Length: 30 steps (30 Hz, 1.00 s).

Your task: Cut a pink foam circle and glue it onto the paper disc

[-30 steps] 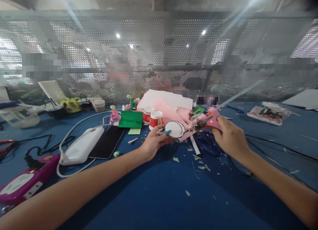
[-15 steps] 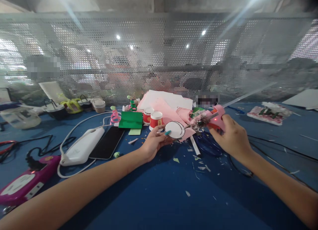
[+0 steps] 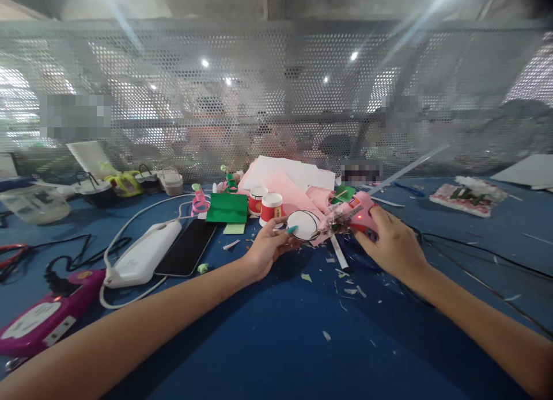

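Observation:
Between the fingers and thumb of my left hand [image 3: 273,247] is a round white disc [image 3: 303,225] with a dark rim, held above the table. A pink hot glue gun [image 3: 362,214] is gripped in my right hand [image 3: 391,236], its small red light lit. Clear, crumpled-looking material covers the front of the gun. The gun's tip is at the disc's right edge; whether it touches cannot be made out. A long translucent glue stick [image 3: 410,168] sticks out of its back, pointing up and right. Just behind my left hand stands a red and white paper cup [image 3: 271,209].
Pink and white paper sheets [image 3: 283,172] lie behind the cups. A green box-like piece [image 3: 227,208], a black phone [image 3: 186,247], a white power bank [image 3: 144,253] and a magenta power strip [image 3: 56,313] are on the left. Paper scraps [image 3: 349,290] litter the blue table [image 3: 276,342]; cables [image 3: 475,244] run right.
My right hand has brought the glue gun left and slightly down, over the disc's right edge. The glue stick has shifted left with it. My left hand and the disc stay almost still.

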{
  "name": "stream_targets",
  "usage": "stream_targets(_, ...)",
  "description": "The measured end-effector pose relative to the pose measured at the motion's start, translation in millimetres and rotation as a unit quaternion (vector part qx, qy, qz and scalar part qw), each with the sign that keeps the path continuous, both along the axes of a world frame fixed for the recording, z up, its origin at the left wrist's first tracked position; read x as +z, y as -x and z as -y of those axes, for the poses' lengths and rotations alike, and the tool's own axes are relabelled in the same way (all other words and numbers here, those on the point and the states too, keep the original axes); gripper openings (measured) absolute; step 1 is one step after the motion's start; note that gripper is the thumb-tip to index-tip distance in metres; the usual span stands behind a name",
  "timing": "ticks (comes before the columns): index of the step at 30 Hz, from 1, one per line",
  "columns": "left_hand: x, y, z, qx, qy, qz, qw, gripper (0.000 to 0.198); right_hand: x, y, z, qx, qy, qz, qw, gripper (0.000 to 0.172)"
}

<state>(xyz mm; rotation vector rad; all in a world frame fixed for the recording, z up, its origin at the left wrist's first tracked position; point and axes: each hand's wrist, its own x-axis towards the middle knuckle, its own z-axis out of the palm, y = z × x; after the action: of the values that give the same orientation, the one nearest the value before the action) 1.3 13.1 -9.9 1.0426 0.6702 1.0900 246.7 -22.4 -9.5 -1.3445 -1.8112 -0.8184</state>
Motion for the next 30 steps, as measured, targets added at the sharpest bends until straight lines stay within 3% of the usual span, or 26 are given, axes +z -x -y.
stream_targets(30,0.4,-1,-1,0.01,0.019,0.005,1.0,0.036,2.3,-16,-6,-0.052,-0.003,-0.003,0.999,0.01)
